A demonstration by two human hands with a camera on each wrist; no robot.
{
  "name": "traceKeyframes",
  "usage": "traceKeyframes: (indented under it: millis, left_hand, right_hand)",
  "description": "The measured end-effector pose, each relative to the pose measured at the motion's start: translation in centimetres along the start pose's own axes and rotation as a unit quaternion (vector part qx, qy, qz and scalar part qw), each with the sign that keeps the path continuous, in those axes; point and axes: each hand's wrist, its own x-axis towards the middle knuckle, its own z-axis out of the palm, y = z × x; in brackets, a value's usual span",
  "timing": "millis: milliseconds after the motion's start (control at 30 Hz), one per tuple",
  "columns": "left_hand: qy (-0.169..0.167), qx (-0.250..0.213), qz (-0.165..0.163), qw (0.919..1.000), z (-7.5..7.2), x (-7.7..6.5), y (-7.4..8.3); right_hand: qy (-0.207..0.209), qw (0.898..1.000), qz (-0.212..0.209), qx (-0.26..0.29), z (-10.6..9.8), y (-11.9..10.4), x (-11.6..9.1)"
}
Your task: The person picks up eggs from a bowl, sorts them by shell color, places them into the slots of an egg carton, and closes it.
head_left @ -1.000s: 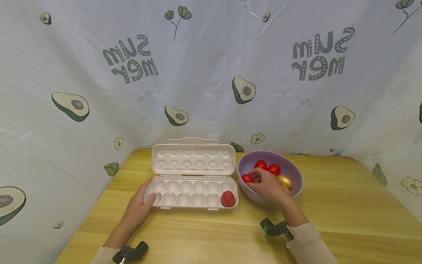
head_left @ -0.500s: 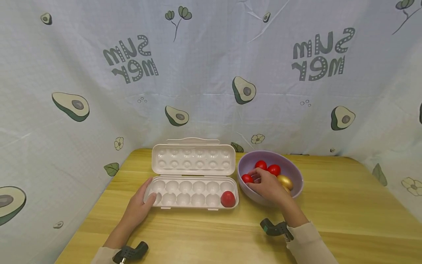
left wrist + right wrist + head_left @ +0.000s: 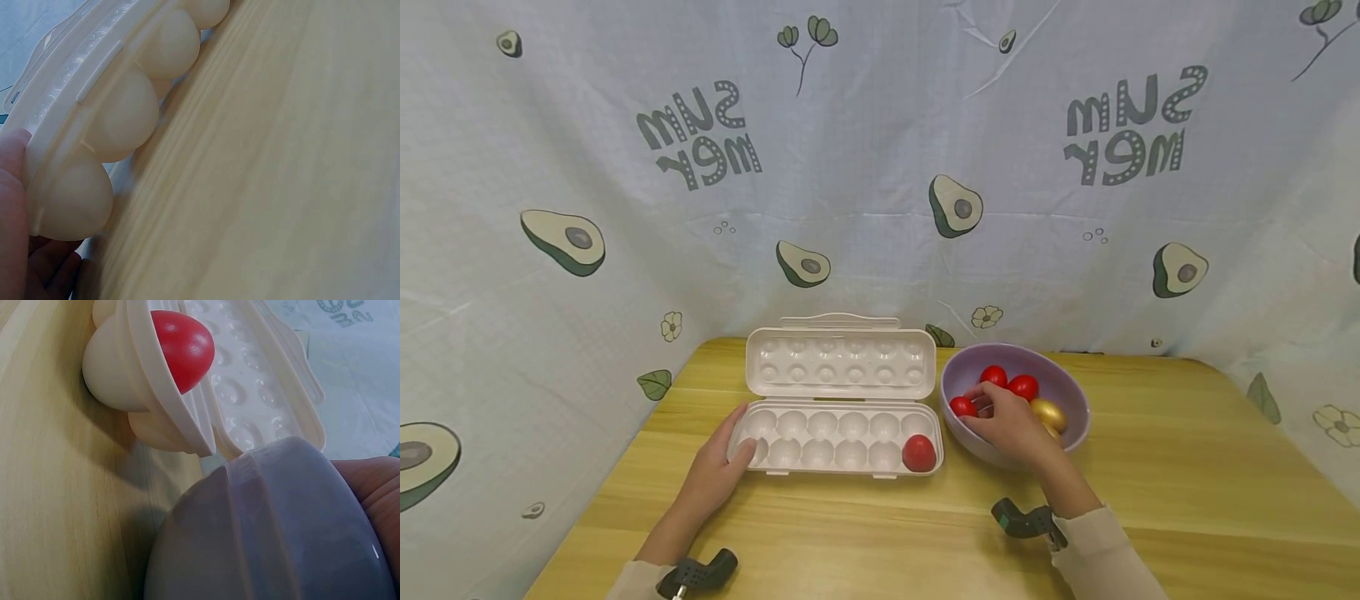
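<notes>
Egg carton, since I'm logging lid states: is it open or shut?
Open: its lid is swung back behind the base, exposing the cups and one red egg.

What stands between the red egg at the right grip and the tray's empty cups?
The purple bowl's left wall and the tray's right rim; for the front row, also the seated egg. Nothing visible above.

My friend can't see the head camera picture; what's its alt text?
A person's right hand holds a red egg in a purple bowl, near other red eggs and a gold egg. The left hand grips an open egg carton holding one red egg, on a wooden table.
</notes>
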Motion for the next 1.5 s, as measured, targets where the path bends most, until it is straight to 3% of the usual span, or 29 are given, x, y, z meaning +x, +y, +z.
traceKeyframes:
  millis: [1500]
  left_hand:
    - [-0.003,-0.002,-0.003,1.0,-0.02,0.01,-0.01]
  right_hand:
    - [0.029,0.999,-0.015,0.034,-0.01,0.48,0.11]
